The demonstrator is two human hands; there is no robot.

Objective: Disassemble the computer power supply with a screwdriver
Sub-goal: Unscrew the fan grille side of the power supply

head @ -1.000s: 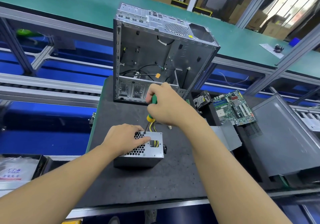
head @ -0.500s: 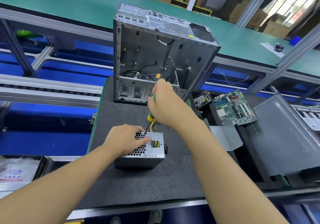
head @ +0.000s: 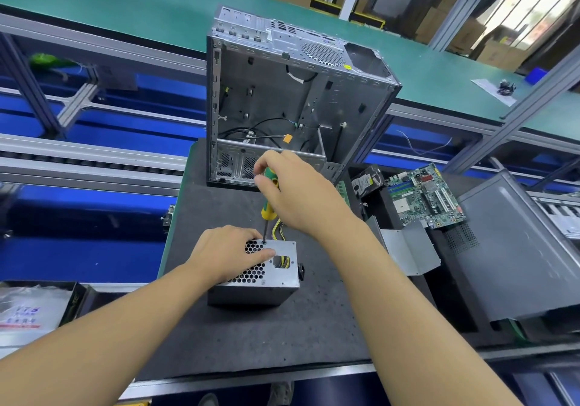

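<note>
The grey metal power supply sits on the dark mat, honeycomb vent face up, with yellow and black wires leaving its far side. My left hand lies flat over the vent holes and presses the box down. My right hand grips the green and yellow screwdriver, held nearly upright. Its tip stands on a screw at the top face's far edge, just past my left fingers.
An open, stripped computer case stands upright behind the power supply. To the right lie a hard drive, a green motherboard, a bent metal bracket and a grey side panel. A plastic bag rests in a tray at left.
My right hand has shifted its grip up and round on the screwdriver handle, showing more of the handle. The tip stays on the same screw. My left hand has stayed put.
</note>
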